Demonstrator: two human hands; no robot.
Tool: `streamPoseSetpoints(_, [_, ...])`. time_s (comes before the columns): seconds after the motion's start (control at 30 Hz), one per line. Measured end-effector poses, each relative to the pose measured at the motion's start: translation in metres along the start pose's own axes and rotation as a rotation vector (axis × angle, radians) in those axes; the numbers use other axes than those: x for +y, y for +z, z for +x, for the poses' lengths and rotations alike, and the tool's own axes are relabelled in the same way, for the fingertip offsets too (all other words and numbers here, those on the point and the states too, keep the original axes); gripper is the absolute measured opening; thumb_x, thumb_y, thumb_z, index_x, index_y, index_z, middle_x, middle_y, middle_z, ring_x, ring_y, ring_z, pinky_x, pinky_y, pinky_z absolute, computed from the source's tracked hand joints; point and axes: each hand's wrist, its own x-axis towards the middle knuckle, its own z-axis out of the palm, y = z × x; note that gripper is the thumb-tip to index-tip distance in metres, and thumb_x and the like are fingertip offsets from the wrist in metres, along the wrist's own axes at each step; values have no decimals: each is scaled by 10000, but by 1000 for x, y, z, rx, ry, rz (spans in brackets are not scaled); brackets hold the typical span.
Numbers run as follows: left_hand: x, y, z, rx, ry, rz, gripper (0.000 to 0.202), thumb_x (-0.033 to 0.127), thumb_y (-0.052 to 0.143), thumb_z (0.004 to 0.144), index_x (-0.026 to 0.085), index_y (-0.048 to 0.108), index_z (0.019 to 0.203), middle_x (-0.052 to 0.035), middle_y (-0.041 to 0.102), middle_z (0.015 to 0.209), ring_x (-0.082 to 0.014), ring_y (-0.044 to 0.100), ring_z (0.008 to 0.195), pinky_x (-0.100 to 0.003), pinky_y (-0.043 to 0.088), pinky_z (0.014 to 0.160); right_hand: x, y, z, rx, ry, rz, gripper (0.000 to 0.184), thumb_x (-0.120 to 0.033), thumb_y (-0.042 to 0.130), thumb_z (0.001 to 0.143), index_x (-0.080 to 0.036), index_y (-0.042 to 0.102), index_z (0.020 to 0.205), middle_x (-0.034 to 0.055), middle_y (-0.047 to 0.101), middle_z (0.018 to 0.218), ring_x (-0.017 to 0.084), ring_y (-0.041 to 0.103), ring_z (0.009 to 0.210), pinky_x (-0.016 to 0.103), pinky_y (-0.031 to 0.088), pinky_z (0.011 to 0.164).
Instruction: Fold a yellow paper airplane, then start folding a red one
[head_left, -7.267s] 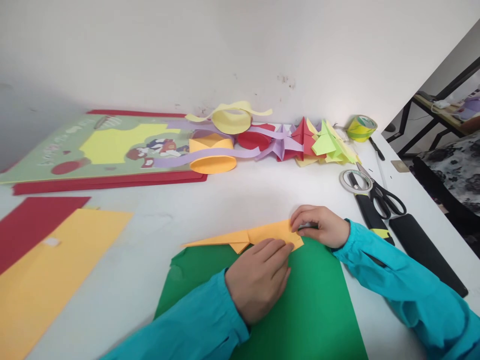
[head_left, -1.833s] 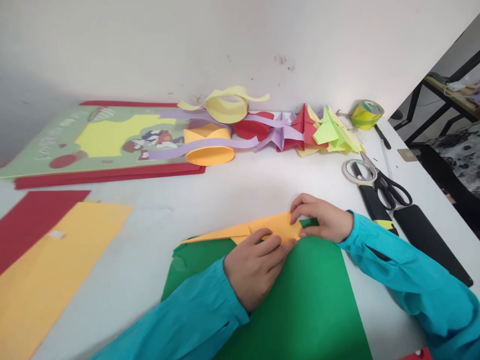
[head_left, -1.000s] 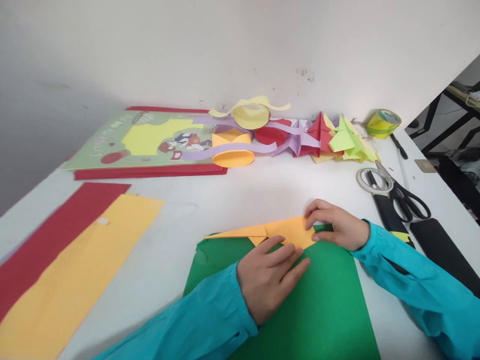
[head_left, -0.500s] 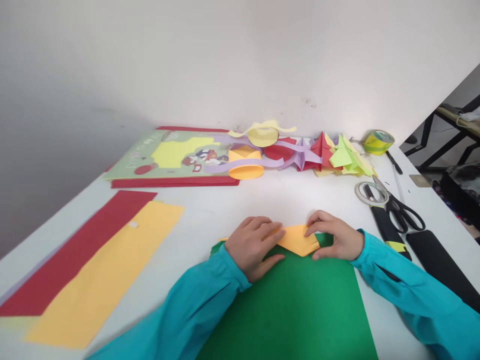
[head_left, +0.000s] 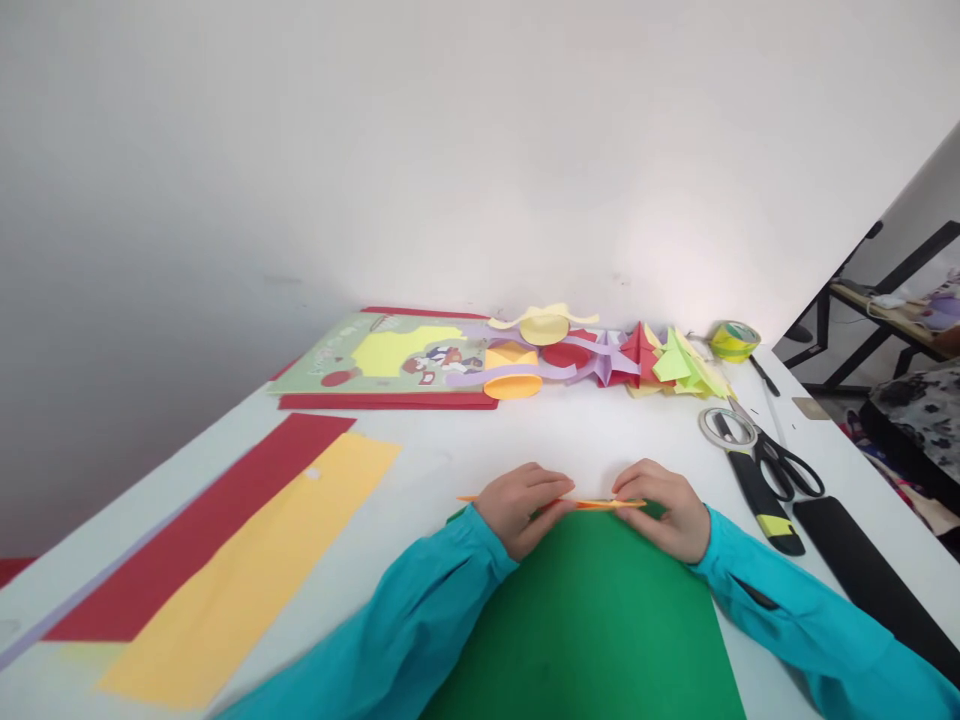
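Observation:
A folded orange paper piece (head_left: 592, 503) is seen nearly edge-on just above the far edge of a green sheet (head_left: 592, 620). My left hand (head_left: 521, 505) pinches its left part with curled fingers. Closed on its right end is my right hand (head_left: 664, 505). Both arms wear teal sleeves. How far the paper is off the sheet cannot be judged.
Red (head_left: 202, 525) and orange (head_left: 255, 570) paper sheets lie at the left. A picture book (head_left: 375, 355) and folded paper shapes (head_left: 600, 350) line the wall. A yellow tape roll (head_left: 733, 340), clear tape ring (head_left: 727, 428), scissors (head_left: 784, 462) and a black-handled tool (head_left: 761, 490) lie at the right.
Both hands have closed on the orange piece and tipped it from lying flat to nearly edge-on. The left hand moved up to its left part. The camera tilted upward.

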Motion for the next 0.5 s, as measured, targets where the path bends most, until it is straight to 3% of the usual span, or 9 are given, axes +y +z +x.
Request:
streamPoseSetpoints(0.1, [0, -4, -3, -60, -70, -70, 417, 469, 584, 862, 147, 639, 1122, -105, 712, 951, -174, 657, 819, -274, 552, 703, -8, -6, 5, 141, 170, 93, 124, -270, 570, 884, -194, 652, 831, 48, 665, 789, 151, 612, 727, 286, 496, 679])
streamPoseSetpoints(0.27, [5, -9, -3, -121, -227, -135, 326, 304, 468, 926, 201, 605, 1203, -53, 729, 936, -140, 674, 746, -231, 539, 646, -12, -10, 7, 312, 438, 292, 209, -405, 680, 786, -197, 676, 799, 7, 654, 678, 140, 577, 604, 266, 467, 563])
streamPoseSetpoints(0.5, [16, -8, 1, -142, -194, -188, 317, 264, 467, 914, 180, 610, 1184, -11, 689, 758, -92, 578, 547, -182, 471, 533, -23, -11, 13, 429, 502, 540, 297, -332, 842, 589, -211, 701, 821, 21, 703, 764, 162, 648, 720, 271, 536, 630])
